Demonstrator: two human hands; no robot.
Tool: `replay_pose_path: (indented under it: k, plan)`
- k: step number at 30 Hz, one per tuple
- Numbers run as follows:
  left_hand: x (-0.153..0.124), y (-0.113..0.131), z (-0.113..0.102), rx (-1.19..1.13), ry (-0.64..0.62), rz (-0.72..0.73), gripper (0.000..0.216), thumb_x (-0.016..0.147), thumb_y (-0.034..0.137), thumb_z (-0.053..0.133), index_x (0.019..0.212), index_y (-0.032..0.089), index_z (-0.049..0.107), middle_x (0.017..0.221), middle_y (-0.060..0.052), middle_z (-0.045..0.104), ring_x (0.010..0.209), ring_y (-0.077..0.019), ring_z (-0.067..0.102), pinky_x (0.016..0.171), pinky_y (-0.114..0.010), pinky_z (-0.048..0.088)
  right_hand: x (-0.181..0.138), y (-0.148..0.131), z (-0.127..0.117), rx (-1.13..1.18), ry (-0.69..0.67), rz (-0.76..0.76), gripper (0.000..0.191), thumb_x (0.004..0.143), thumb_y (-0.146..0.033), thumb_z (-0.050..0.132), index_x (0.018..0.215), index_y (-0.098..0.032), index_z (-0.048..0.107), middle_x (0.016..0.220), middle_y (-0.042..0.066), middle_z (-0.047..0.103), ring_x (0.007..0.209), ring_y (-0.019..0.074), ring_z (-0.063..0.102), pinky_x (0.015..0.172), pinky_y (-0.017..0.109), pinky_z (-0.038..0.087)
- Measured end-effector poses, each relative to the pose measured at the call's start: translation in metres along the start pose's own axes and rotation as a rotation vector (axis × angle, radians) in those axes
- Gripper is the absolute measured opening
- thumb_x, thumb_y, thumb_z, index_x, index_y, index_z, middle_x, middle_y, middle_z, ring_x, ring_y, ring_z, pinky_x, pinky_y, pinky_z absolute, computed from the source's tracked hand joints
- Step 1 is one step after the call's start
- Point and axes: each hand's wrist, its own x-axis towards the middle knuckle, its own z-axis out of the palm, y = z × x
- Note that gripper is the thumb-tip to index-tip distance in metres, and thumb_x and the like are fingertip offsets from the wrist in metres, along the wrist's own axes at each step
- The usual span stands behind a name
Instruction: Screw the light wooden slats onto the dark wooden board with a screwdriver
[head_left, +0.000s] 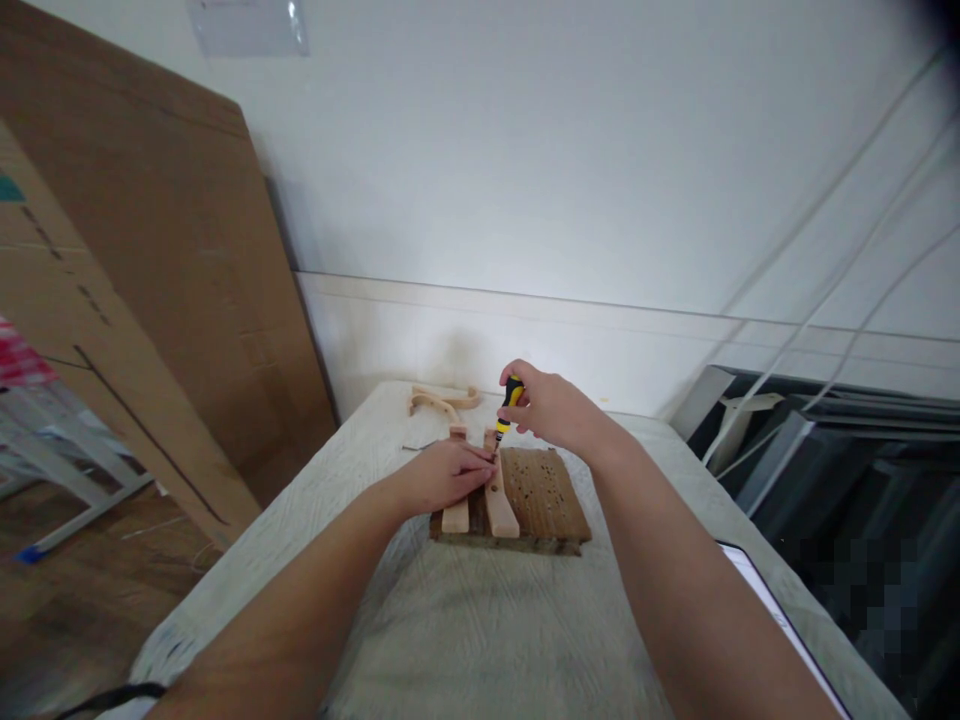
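My right hand [551, 405] is closed around a yellow-and-black screwdriver [511, 398], tilted with its tip down on a pale wooden piece [501, 510] that has holes in it. My left hand [446, 475] lies across a second pale wooden piece [455, 518]. Its fingers are pressed together, with their tips beside the screwdriver's tip. Whatever they pinch there is too small and covered to make out. Both pale pieces rest on a brown wooden board [547, 495] dotted with small holes.
Behind my hands lie curved wooden pieces [442, 400] and a thin dark rod [420, 446]. A light cloth covers the table [450, 640]. A tablet-like device [780, 620] is at the right edge. A large cardboard box [187, 250] stands left, dark panels [840, 480] lean right, and a wall rises behind.
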Motion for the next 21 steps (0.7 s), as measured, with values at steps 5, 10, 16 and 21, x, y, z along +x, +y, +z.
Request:
replay_pose_path:
  k: [5, 10, 16, 21]
  plan:
    - [-0.0006, 0.0041, -0.001, -0.001, 0.009, 0.0, 0.039, 0.095, 0.04, 0.039, 0.088, 0.021, 0.073, 0.098, -0.005, 0.071, 0.09, -0.0182, 0.062, 0.084, -0.028, 0.044, 0.0008, -0.0006, 0.0017, -0.021, 0.011, -0.056, 0.027, 0.079, -0.024, 0.063, 0.102, -0.024, 0.049, 0.077, 0.0, 0.066, 0.054, 0.011, 0.059, 0.049, 0.022, 0.035]
    - [-0.0008, 0.0076, -0.0022, -0.01, 0.025, -0.018, 0.036, 0.094, 0.039, 0.041, 0.093, 0.022, 0.073, 0.104, -0.004, 0.07, 0.096, -0.0188, 0.061, 0.088, -0.029, 0.044, 0.0003, -0.0006, 0.0026, 0.017, -0.022, -0.046, 0.027, 0.08, -0.024, 0.062, 0.102, -0.024, 0.048, 0.079, -0.001, 0.065, 0.05, 0.0096, 0.058, 0.049, 0.022, 0.037]
    - [-0.0016, 0.0055, -0.0015, -0.006, 0.012, -0.025, 0.038, 0.095, 0.04, 0.04, 0.092, 0.023, 0.073, 0.096, -0.004, 0.071, 0.091, -0.0191, 0.062, 0.085, -0.028, 0.045, -0.001, -0.0028, 0.002, 0.019, -0.025, -0.032, 0.027, 0.08, -0.024, 0.062, 0.103, -0.024, 0.048, 0.081, 0.0, 0.066, 0.049, 0.0091, 0.058, 0.047, 0.02, 0.037]
    - [-0.001, 0.0015, 0.0006, 0.028, 0.015, -0.028, 0.039, 0.095, 0.041, 0.039, 0.091, 0.022, 0.072, 0.091, -0.005, 0.071, 0.089, -0.0196, 0.063, 0.084, -0.028, 0.044, -0.0031, -0.0034, -0.0002, 0.058, -0.029, -0.048, 0.026, 0.08, -0.024, 0.062, 0.102, -0.024, 0.048, 0.082, 0.0, 0.065, 0.05, 0.0088, 0.059, 0.047, 0.019, 0.038]
